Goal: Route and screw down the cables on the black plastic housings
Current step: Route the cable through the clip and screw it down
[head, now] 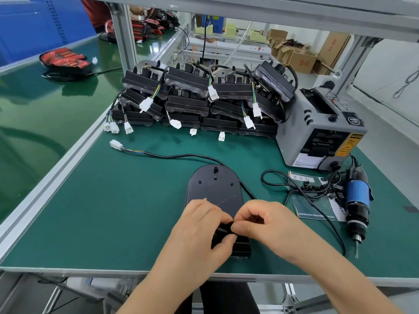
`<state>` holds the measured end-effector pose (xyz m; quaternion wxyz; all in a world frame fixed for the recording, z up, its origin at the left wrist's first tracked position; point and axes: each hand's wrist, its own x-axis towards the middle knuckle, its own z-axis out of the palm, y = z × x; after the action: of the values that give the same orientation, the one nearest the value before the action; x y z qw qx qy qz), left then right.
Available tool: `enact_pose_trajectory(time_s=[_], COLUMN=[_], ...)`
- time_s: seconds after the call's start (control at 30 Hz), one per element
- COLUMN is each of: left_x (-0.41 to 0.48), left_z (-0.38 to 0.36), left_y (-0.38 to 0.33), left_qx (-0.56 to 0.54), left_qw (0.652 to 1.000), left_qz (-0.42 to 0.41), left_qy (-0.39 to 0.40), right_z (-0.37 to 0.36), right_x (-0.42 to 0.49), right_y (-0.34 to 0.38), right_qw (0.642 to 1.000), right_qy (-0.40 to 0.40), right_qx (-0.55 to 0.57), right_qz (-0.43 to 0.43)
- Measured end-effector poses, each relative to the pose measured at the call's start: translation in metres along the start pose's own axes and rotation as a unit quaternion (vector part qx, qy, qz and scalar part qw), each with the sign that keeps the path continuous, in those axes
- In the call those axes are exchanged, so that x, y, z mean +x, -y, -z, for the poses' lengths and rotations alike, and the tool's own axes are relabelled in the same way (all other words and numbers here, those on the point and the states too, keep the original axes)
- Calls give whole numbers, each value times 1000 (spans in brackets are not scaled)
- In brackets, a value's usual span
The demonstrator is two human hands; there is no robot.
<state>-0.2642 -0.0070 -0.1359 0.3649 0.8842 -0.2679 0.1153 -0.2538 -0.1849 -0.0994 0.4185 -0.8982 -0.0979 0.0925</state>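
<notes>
Plainly, the fingers (240,227) of both hands are curled and meet at lower centre of the frame, pinching a short black stretch of the cable (181,156) between thumb and fingertips. The left hand (199,225) comes in from the left and the right hand (260,220) from the right, thumbs almost touching. Both rest over the near end of the black housing (214,189), which lies flat on the green worktop (113,211) at centre frame.

From under the right hand the cable climbs the housing's right side, curves round its far end and runs to the left, ending in a white connector (116,145) at left of centre.

At right, an electric screwdriver (357,200) lies on the worktop, bit pointing toward the near edge. Above it stands a grey tape dispenser (317,132). Across upper centre sits a stack of housings (188,103) with white plugs dangling. Cardboard boxes (301,60) show at upper right.
</notes>
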Motion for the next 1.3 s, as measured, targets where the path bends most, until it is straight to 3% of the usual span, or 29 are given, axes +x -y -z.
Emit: enact_pose_trajectory(time_s=[0.37,0.53,1.07,1.3], left_x=[-1,-3,-8,-7], left_z=[10,17,6,7], left_y=[8,16,12,13], left_qx=[-66,-41,-95,-94], left_qw=[997,999,993,994], left_qz=[39,27,54,47], left_qy=[20,22,-40,-30], right_z=[6,7,22,19], right_x=[4,9,40,36], right_y=[5,4,23,18], right_qw=[995,990,969,976], right_qy=[62,96,212,188], right_qx=[65,74,-71,-48], right_qz=[-49,-66,-102,-102])
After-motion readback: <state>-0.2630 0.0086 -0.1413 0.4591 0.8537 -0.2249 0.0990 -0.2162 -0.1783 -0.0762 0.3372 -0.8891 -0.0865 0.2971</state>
